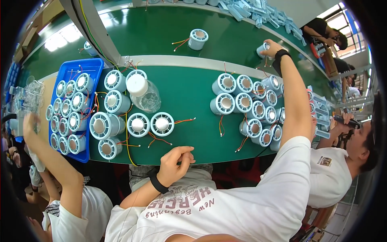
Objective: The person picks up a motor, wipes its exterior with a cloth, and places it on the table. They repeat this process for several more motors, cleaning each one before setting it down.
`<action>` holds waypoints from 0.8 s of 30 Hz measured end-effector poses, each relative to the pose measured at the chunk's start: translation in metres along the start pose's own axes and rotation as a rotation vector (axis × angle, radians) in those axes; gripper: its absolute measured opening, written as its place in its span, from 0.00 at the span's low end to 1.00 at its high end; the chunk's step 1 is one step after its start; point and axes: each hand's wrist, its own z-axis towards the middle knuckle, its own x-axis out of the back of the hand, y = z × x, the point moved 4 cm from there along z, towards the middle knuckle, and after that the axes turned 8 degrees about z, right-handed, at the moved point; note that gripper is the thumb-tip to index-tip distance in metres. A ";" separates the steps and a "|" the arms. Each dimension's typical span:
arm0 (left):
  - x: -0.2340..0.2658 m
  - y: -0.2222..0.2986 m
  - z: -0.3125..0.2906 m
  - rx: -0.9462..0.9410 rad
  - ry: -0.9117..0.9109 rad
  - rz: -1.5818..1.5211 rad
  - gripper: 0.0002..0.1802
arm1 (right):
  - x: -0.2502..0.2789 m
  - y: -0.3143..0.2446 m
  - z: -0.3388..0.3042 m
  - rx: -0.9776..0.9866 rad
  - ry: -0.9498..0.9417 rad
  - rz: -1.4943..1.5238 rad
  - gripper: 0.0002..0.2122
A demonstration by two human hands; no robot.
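Note:
My right hand (275,48) reaches far out to the right, over the green strip beyond the bench rail. Its fingers are closed around a light blue cylindrical unit (263,51) with thin wires hanging from it. My left hand (176,164) is at the bench's near edge, in front of my body, with its fingers curled and nothing showing in them. Closest to it is a light blue unit (162,124) with a silver disc in its ribbed end and red and yellow wires. Another such unit (198,39) stands alone on the far green strip.
A blue tray (94,74) of similar units lies left, with a clear white-capped bottle (149,97) near it. More units (223,104) cluster on the right. Light blue plastic pieces (258,12) are heaped at the back. A metal post (94,28) rises left; co-workers sit on both sides.

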 end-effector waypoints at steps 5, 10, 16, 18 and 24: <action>-0.001 -0.002 -0.004 -0.059 -0.055 0.022 0.11 | 0.072 -0.070 -0.114 0.179 -0.115 0.567 0.30; 0.002 0.032 0.000 -0.028 -0.208 0.039 0.19 | 0.083 -0.164 -0.243 0.607 -0.353 0.718 0.32; 0.005 0.069 0.001 0.570 -0.314 -1.137 0.29 | 0.070 -0.235 -0.357 1.001 -0.389 0.624 0.31; 0.013 0.079 0.004 0.493 -0.357 -1.112 0.29 | 0.065 -0.247 -0.373 1.035 -0.401 0.608 0.30; 0.025 0.074 -0.008 0.320 -0.256 -1.048 0.26 | 0.066 -0.240 -0.387 0.836 -0.497 0.674 0.30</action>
